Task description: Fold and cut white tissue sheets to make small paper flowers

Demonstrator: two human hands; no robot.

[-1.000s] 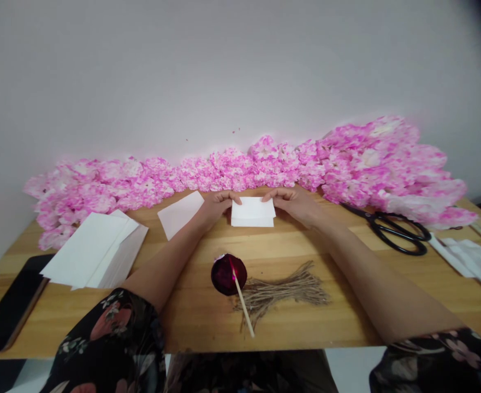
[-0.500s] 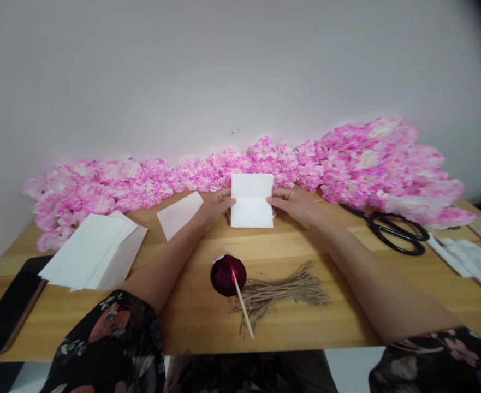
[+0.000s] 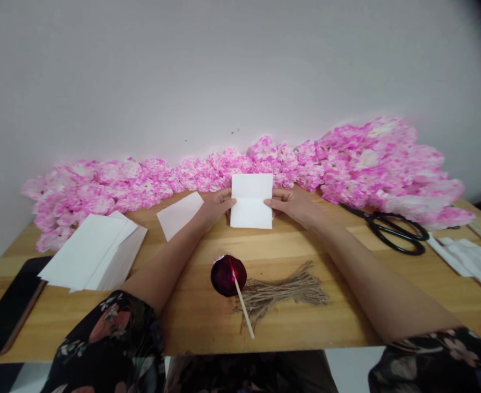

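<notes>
A white folded paper (image 3: pixel 251 213) with a crease across its middle is held up at the centre, facing me. My left hand (image 3: pixel 219 206) grips its left edge, thumb on the front and fingers behind. On the right edge my right hand (image 3: pixel 289 204) pinches it the same way. Below the paper lies a small round dish of dark red liquid (image 3: pixel 224 277), a thin wooden stick (image 3: pixel 244 308) resting in it. Beside the dish is a bundle of thin brown twigs (image 3: pixel 289 289). Near my left forearm a single pale sheet (image 3: pixel 178 214) lies flat.
Pink-and-white paper flowers (image 3: pixel 371 169) line the back of the wooden table (image 3: pixel 207 333) against the wall. At left are a stack of white paper (image 3: pixel 88 251) and a black phone (image 3: pixel 15 305). Black-handled scissors (image 3: pixel 399 232) and a white cloth (image 3: pixel 469 262) lie at right.
My right thumb has slid slightly inward over the paper's right edge. The paper and my left hand have barely moved.
</notes>
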